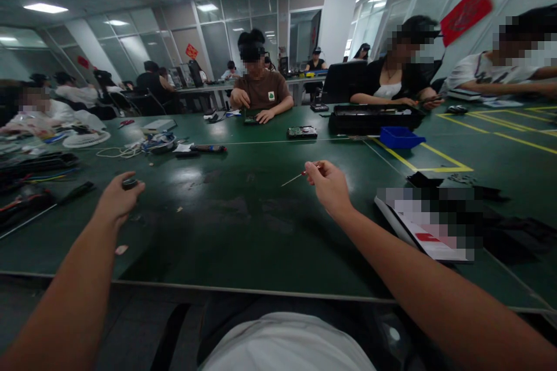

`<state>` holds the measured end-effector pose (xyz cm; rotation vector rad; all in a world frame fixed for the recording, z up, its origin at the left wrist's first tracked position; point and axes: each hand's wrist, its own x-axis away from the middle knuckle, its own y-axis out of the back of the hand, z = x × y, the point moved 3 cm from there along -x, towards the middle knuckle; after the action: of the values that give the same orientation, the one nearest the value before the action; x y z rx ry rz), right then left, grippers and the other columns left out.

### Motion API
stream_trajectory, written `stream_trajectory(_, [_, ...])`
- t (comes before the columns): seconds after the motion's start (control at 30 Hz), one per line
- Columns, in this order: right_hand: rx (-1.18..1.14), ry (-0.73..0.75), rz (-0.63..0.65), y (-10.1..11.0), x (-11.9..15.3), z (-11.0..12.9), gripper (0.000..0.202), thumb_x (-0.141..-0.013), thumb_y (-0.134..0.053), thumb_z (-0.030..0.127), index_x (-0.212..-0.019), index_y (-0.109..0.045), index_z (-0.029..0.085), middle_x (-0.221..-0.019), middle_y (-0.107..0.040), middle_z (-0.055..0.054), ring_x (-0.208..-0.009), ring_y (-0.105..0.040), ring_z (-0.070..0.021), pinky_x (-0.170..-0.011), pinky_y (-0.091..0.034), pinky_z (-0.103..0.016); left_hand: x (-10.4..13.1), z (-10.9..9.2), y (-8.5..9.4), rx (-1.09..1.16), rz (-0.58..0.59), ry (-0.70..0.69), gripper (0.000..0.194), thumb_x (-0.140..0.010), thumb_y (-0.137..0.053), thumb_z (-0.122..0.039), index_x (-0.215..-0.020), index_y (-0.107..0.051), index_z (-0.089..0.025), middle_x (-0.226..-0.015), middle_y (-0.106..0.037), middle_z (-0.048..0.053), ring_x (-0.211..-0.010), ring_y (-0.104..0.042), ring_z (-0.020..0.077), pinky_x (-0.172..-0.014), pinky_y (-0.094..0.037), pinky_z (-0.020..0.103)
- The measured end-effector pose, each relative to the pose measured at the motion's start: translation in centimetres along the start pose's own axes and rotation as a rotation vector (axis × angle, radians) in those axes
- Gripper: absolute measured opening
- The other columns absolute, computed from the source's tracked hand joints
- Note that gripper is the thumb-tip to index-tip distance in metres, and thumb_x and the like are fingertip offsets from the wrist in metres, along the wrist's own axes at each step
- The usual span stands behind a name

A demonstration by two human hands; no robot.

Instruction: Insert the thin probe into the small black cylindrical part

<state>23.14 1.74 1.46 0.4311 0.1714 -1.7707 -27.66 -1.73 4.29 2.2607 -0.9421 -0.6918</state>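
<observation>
Above the left part of the green table [243,243], my left hand [116,198] is closed around a small dark rounded object [129,184]. It sits between the thumb and fingers, and its kind cannot be made out. My right hand [329,185] pinches a thin screwdriver [292,179] with a red handle. The shaft points left and slightly down over the tabletop, and the fingers hide most of the handle. A few small scraps, one of them a pale piece [121,250], lie near my left hand.
A booklet [422,232] and dark parts lie right of my right forearm. Farther back are a blue bin [400,137], a hard drive [301,132] and a long black casing [374,120]. Cables and tools [43,191] crowd the left side. Across the table, a person [261,90] works.
</observation>
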Motion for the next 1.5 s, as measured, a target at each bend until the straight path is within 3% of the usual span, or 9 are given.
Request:
stream_trajectory(0.1, [0.055, -0.002, 0.037, -0.1, 0.2, 0.3, 0.039, -0.083, -0.065, 0.059, -0.074, -0.063, 0.021, -0.064, -0.062, -0.001, -0.059, -0.055, -0.0164, -0.059, -0.040, -0.031, 1.7, -4.1, -3.1, 0.201, 0.271, -0.067, 0.043, -0.080, -0.070, -0.026, -0.119, -0.057, -0.016, -0.104, -0.072, 0.006, -0.090, -0.065, 0.0180, -0.081, -0.052, 0.030])
stream_trajectory(0.17, [0.092, -0.004, 0.049, 0.0, 0.4, 0.6, 0.041, -0.082, -0.066, 0.060, -0.069, -0.061, 0.022, -0.062, -0.061, 0.000, -0.057, -0.053, -0.0160, -0.056, -0.037, -0.031, 3.4, -7.2, -5.1, 0.225, 0.427, -0.163, 0.045, -0.068, -0.081, -0.032, -0.105, -0.063, -0.015, -0.106, -0.073, 0.009, -0.099, -0.066, 0.0231, -0.091, -0.051, 0.035])
stream_trajectory(0.27, [0.122, -0.004, 0.053, 0.1, 0.5, 0.9, 0.042, -0.081, -0.067, 0.060, -0.065, -0.058, 0.022, -0.059, -0.060, 0.000, -0.054, -0.050, -0.0154, -0.055, -0.035, -0.030, 6.7, -11.7, -8.2, 0.283, 0.688, -0.336, 0.051, -0.063, -0.083, -0.034, -0.108, -0.067, -0.018, -0.109, -0.073, 0.008, -0.103, -0.068, 0.0256, -0.096, -0.050, 0.039])
stream_trajectory(0.43, [0.041, -0.004, 0.070, 0.1, 0.5, 0.8, 0.036, -0.085, -0.063, 0.052, -0.065, -0.056, 0.022, -0.058, -0.058, 0.001, -0.054, -0.050, -0.0149, -0.056, -0.037, -0.030, 12.3, -17.3, -12.7, 0.275, 0.906, -0.605, 0.041, -0.074, -0.072, -0.026, -0.115, -0.068, -0.020, -0.111, -0.073, 0.006, -0.104, -0.068, 0.0235, -0.099, -0.049, 0.040])
stream_trajectory(0.53, [-0.051, -0.024, 0.060, 0.1, 0.3, 0.6, 0.027, -0.085, -0.062, 0.044, -0.070, -0.061, 0.021, -0.059, -0.057, 0.002, -0.055, -0.051, -0.0144, -0.056, -0.040, -0.030, 14.7, -19.2, -15.0, 0.216, 0.916, -0.702, 0.040, -0.079, -0.071, -0.021, -0.118, -0.068, -0.020, -0.113, -0.072, 0.007, -0.101, -0.067, 0.0228, -0.096, -0.049, 0.038])
stream_trajectory(0.8, [-0.181, 0.003, 0.004, -0.3, 0.5, 0.6, 0.020, -0.086, -0.062, 0.041, -0.084, -0.066, 0.021, -0.073, -0.067, -0.002, -0.066, -0.060, -0.0158, -0.065, -0.048, -0.032, 16.4, -18.8, -18.3, 0.209, 0.713, -0.734, 0.032, -0.083, -0.071, -0.019, -0.115, -0.070, -0.020, -0.116, -0.072, 0.006, -0.108, -0.065, 0.0238, -0.100, -0.047, 0.037])
stream_trajectory(1.0, [-0.162, 0.019, 0.001, -0.4, 0.6, 0.3, 0.022, -0.086, -0.061, 0.043, -0.085, -0.065, 0.021, -0.075, -0.068, -0.002, -0.068, -0.062, -0.0167, -0.065, -0.050, -0.032, 15.8, -17.3, -18.3, 0.239, 0.721, -0.751, 0.038, -0.084, -0.071, -0.023, -0.122, -0.069, -0.022, -0.122, -0.071, 0.005, -0.114, -0.064, 0.0235, -0.104, -0.044, 0.038])
stream_trajectory(1.33, [-0.054, 0.016, 0.102, -0.9, 1.1, 0.9, 0.027, -0.084, -0.064, 0.047, -0.086, -0.066, 0.020, -0.077, -0.072, -0.004, -0.069, -0.065, -0.0179, -0.067, -0.051, -0.033, 16.1, -17.0, -18.2, 0.268, 0.704, -0.750, 0.040, -0.083, -0.073, -0.022, -0.123, -0.069, -0.022, -0.124, -0.071, 0.006, -0.117, -0.063, 0.0234, -0.107, -0.043, 0.038])
stream_trajectory(1.5, [0.197, 0.027, 0.079, -0.3, 1.3, 1.6, 0.039, -0.082, -0.066, 0.057, -0.065, -0.058, 0.023, -0.055, -0.061, 0.000, -0.053, -0.054, -0.0158, -0.055, -0.040, -0.031, 15.8, -16.7, -18.2, 0.255, 0.660, -0.755, 0.041, -0.083, -0.073, -0.024, -0.124, -0.069, -0.023, -0.124, -0.070, 0.006, -0.115, -0.063, 0.0239, -0.105, -0.044, 0.040])
